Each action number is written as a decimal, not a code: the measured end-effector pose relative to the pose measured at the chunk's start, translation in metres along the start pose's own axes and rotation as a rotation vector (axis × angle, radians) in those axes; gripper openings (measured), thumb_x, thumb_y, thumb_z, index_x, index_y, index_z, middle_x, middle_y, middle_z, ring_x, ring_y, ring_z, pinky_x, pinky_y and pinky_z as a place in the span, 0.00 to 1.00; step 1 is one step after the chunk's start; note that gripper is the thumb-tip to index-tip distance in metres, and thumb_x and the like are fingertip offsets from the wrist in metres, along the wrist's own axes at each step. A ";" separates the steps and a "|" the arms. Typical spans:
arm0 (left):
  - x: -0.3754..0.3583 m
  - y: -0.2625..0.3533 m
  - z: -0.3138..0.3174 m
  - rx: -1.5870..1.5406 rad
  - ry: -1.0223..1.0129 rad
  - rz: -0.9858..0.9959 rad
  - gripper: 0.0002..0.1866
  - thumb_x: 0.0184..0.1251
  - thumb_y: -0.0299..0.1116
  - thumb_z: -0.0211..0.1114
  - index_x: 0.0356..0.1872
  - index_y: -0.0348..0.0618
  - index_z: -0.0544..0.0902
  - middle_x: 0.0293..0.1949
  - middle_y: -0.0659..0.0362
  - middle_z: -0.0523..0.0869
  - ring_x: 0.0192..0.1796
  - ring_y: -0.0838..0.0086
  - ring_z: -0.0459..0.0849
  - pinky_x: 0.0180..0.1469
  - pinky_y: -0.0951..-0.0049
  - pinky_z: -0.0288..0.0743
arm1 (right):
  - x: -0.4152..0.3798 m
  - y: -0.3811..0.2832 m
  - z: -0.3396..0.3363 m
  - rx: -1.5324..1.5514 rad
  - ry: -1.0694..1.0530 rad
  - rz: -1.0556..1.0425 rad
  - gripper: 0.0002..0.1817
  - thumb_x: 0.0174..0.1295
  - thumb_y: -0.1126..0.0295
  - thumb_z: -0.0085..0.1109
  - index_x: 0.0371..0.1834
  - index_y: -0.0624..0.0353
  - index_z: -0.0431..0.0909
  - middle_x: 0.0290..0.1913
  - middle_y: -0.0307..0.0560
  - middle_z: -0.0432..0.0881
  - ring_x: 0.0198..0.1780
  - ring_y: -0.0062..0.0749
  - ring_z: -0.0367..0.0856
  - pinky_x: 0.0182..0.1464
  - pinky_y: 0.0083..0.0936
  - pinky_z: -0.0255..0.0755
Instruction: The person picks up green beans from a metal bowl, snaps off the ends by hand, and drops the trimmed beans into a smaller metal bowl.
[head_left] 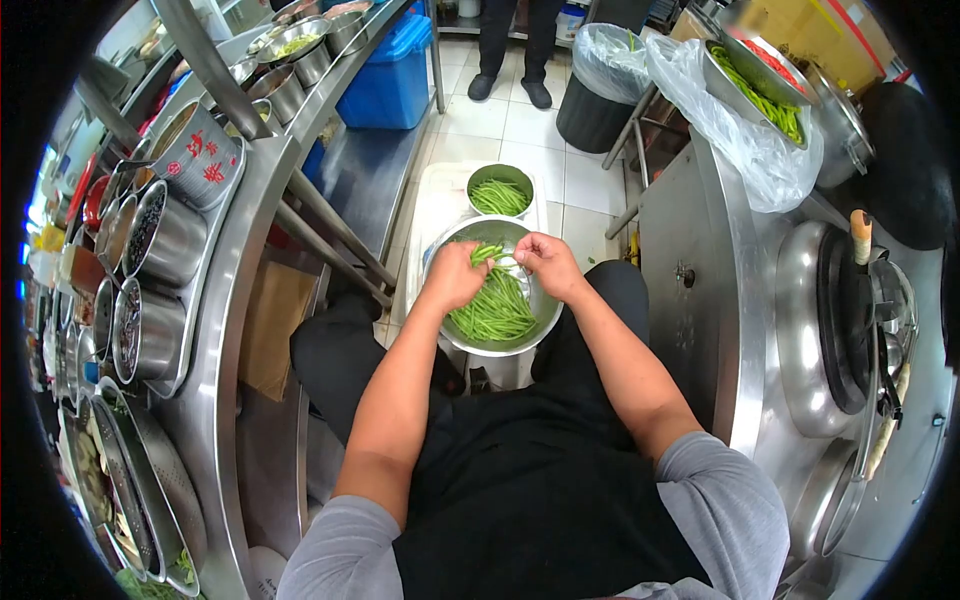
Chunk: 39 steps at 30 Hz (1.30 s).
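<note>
A wide metal bowl (549, 318) sits low between my knees, holding a heap of long green beans (496, 312). Over its left side, my left hand (460, 274) is closed around a few of the beans, their ends showing past the fingers. My right hand (549, 264) is over the bowl's right side, thumb and fingers pinched together close to the left hand. Whatever lies in that pinch is too small to make out. Just beyond the bowl stands a smaller round metal pot (500, 174) with more green beans (497, 198) inside.
Steel counters (228, 290) flank me; the left one carries metal containers (158, 240) of ingredients. Woks (815, 330) stand at right, near a plastic bag (745, 150). Ahead are a blue bin (385, 85), a black trash bin (590, 115) and a standing person's legs (515, 45).
</note>
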<state>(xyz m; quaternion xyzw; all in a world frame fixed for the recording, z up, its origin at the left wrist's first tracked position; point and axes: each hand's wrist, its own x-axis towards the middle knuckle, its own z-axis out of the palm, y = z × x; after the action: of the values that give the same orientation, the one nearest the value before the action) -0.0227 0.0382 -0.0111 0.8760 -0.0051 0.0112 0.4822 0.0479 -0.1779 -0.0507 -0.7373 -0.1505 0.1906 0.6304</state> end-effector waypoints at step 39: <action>0.013 -0.011 0.001 -1.089 0.224 -0.370 0.11 0.79 0.31 0.64 0.55 0.39 0.82 0.50 0.54 0.92 0.25 0.85 0.68 0.28 0.80 0.67 | -0.006 0.001 0.017 0.294 -0.239 0.185 0.11 0.74 0.66 0.63 0.54 0.58 0.82 0.43 0.34 0.86 0.36 0.15 0.74 0.42 0.16 0.70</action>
<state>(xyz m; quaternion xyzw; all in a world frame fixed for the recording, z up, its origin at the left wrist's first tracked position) -0.0092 0.0433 -0.0204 0.4817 0.1940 0.0149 0.8545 0.0345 -0.1656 -0.0539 -0.6200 -0.1266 0.3538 0.6888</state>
